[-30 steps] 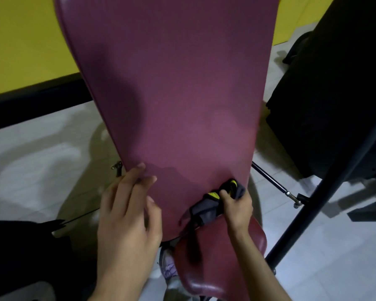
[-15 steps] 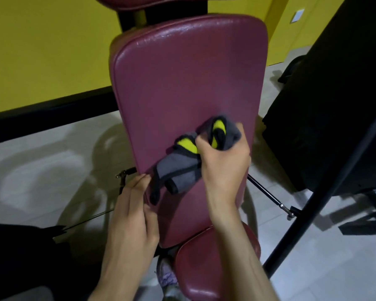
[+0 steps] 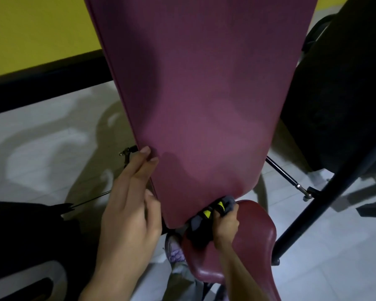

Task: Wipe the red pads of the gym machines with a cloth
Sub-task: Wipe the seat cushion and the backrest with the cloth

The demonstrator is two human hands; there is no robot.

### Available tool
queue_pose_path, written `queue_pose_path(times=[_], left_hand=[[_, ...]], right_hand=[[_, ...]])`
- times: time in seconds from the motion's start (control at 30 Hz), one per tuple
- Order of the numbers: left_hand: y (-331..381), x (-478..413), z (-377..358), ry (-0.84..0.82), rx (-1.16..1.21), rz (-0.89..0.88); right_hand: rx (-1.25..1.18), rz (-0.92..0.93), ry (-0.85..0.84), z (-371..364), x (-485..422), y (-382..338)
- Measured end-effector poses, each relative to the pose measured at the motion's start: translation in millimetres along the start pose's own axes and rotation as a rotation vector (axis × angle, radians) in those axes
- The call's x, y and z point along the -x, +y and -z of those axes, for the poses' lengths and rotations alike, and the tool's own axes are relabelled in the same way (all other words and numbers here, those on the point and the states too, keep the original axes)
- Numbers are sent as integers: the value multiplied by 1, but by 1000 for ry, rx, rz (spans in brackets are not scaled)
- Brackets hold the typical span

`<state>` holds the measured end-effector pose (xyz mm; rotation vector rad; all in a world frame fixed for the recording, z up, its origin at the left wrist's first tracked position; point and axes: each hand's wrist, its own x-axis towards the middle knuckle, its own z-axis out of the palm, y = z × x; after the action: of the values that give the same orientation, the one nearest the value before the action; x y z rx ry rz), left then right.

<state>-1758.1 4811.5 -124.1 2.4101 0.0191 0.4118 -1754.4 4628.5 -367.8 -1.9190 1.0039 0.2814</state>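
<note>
support: pale tiled floor point(image 3: 41, 148), glossy, soft shadows across it | on it: 1 lilac-grey shoe point(image 3: 175, 252) at bottom centre | 1 black slanted frame bar point(image 3: 326, 196) footed at right | dark machine base point(image 3: 26, 235) at lower left

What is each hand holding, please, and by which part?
Right hand grips the bunched cloth near its upper end; left hand holds nothing, resting against the back pad.

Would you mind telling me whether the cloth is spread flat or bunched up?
Bunched up. The cloth is crumpled in the right hand, whose fingers curl around it at the lower edge of the back pad.
</note>
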Motion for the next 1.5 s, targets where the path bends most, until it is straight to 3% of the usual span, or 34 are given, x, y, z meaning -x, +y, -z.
queue_pose_path(times=[0.2,0.47,0.6,0.7,0.87,1.03,1.2,1.33,1.5], left_hand=[[1,1,9,-14,39,26],[15,-14,47,88,-69,107],[17,-20,64,127,-22,167],[12,-20,65,124,21,206],[0,-9,46,104,89,321],[-14,6,22,37,3,168],[-27,19,11,-62,23,140],[-30,22,11,-75,17,143],[-24,17,24,-42,-5,151]], right_hand=[[-228,140,17,20,37,-64],[-747,574,62,74,160,-277],[-684,747,81,91,184,-330],[-580,773,73,86,176,-308],[-378,641,42,54,131,-206],[-151,378,49,6,78,-86],[-55,48,-48,-32,56,6],[-112,-25,-41,-41,60,14],[-266,110,-44,-25,100,-48]])
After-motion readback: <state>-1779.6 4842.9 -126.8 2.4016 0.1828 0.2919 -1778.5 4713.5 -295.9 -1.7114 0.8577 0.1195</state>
